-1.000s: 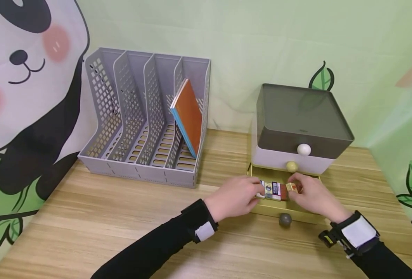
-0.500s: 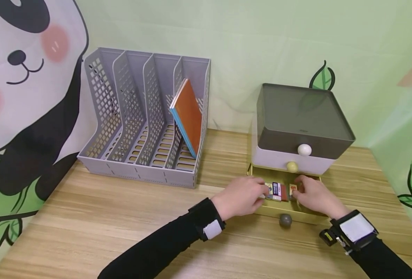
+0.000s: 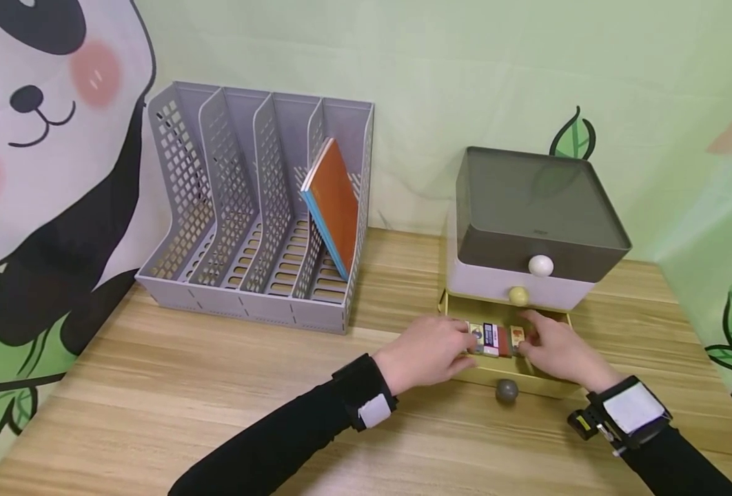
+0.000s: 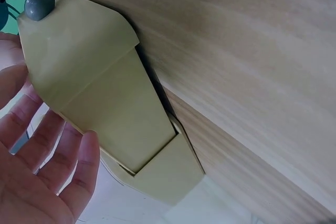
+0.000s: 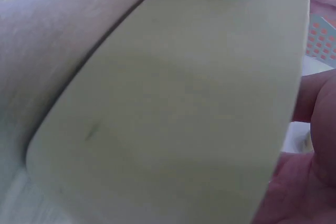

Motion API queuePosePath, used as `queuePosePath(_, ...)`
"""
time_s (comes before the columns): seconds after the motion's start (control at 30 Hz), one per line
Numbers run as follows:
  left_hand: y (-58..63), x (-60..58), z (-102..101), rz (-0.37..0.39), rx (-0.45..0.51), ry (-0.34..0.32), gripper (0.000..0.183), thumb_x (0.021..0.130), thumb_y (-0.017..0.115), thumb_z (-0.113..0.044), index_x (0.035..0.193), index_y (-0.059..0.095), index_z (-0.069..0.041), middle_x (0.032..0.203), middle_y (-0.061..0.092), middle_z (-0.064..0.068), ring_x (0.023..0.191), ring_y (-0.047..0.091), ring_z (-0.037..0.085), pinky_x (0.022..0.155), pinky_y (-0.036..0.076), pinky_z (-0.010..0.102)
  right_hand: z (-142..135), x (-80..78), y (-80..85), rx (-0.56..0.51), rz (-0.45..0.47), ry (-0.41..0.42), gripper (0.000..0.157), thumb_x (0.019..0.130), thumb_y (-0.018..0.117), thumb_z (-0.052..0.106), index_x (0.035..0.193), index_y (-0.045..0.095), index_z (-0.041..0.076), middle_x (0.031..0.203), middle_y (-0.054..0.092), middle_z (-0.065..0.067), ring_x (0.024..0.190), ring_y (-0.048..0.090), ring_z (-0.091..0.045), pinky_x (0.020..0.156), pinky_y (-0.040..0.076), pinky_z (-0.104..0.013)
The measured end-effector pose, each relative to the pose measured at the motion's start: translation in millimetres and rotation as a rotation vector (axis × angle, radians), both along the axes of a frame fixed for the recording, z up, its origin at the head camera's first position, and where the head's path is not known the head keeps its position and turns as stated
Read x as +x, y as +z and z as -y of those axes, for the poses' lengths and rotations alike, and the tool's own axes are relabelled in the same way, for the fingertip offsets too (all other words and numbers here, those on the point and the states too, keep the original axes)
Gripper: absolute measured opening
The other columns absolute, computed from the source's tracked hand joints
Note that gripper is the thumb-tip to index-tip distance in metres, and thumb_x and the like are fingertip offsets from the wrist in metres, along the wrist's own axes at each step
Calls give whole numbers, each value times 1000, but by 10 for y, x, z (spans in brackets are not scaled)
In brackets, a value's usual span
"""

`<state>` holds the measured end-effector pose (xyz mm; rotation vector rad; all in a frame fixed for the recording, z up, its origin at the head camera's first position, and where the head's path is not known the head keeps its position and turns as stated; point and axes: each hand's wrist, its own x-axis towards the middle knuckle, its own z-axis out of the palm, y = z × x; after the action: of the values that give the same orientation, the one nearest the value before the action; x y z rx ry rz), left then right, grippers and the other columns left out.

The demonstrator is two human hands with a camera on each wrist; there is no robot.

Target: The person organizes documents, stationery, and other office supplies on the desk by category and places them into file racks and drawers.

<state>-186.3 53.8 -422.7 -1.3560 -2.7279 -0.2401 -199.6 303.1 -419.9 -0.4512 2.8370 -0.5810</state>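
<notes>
Inside the pulled-out yellow drawer (image 3: 490, 374), small blocks in printed sleeves, which look like erasers (image 3: 489, 339), lie side by side in a row. My left hand (image 3: 429, 348) touches the row's left end, covering part of it. In the left wrist view its fingers (image 4: 84, 174) reach loosely over the drawer's side. At the other end sits a yellow-and-orange eraser (image 3: 517, 336), flat against the reddish-brown one. The right hand (image 3: 561, 348) has its thumb and fingertips at that eraser's right edge. Its fingertips are largely hidden in the right wrist view.
Above the drawer rise a white drawer (image 3: 484, 279) and a dark grey top tier (image 3: 540, 196), each with a round knob. A grey knob (image 3: 506, 391) is on the open drawer's front. A grey file rack (image 3: 248, 313) at left holds a leaning orange-and-blue book (image 3: 335, 210).
The right hand has lowered the yellow-and-orange eraser flat into the drawer, then moved it left against the row. My left hand has shifted slightly right, staying at the row's left end.
</notes>
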Motion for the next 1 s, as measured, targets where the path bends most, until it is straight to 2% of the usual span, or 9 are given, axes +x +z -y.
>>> queuePosePath(0.17,-35,40,1,-43,-27,-20,19,102,66,-36,96,79,-23,97,73,-10,88,69,5,78,56,23,-16,-3,-36,18,20,9,48,90,64,10,129,57,-17,91,68,-17,80,62,-25,68,54,-41)
queuePosePath(0.37,-66,84,21,-72,-28,-7,15,101,67,-31,93,78,-24,94,72,-10,87,68,7,74,54,21,-19,26,-65,-1,16,17,47,90,64,9,129,57,-15,88,67,-13,77,60,-21,65,49,-35)
queuePosePath(0.47,-67,106,30,-104,-35,-3,15,102,67,-30,95,78,-23,94,72,-10,88,68,7,75,55,22,10,84,-37,-2,-8,9,49,92,64,8,133,54,-16,92,67,-17,78,59,-22,63,47,-33)
queuePosePath(0.53,-61,131,39,-146,-49,0,15,102,66,-30,98,78,-23,97,72,-10,90,69,8,79,55,23,46,153,-3,-4,-67,7,48,93,64,7,134,54,-14,97,67,-20,78,59,-22,61,47,-32)
queuePosePath(0.6,-58,166,50,-198,-66,-4,15,103,64,-30,102,78,-23,101,73,-9,94,69,8,81,56,24,90,241,28,-4,-170,38,43,93,65,6,132,57,-11,104,68,-21,80,62,-22,61,50,-33)
queuePosePath(0.73,-49,254,70,-275,-78,-31,16,103,62,-30,106,77,-24,108,72,-9,100,68,8,83,55,23,163,445,53,24,-409,169,29,88,73,5,116,69,0,106,70,-14,84,67,-21,64,57,-38)
queuePosePath(0.83,-40,331,84,-303,-86,-56,16,104,61,-31,106,76,-25,107,71,-10,101,68,7,81,55,22,186,565,15,41,-529,265,26,84,79,9,109,71,4,104,68,-8,88,67,-20,67,59,-40)
queuePosePath(0.93,-54,399,82,-312,-103,-79,15,104,61,-30,105,75,-25,104,71,-11,99,69,6,78,55,19,183,632,-64,22,-608,333,23,98,68,26,109,70,6,103,66,-5,89,65,-18,70,58,-38)
queuePosePath(1.0,-78,434,78,-306,-114,-94,15,103,61,-29,103,75,-25,102,71,-12,95,70,4,73,54,17,178,655,-119,13,-641,364,38,106,54,41,110,70,7,103,66,-3,89,65,-16,69,58,-38)
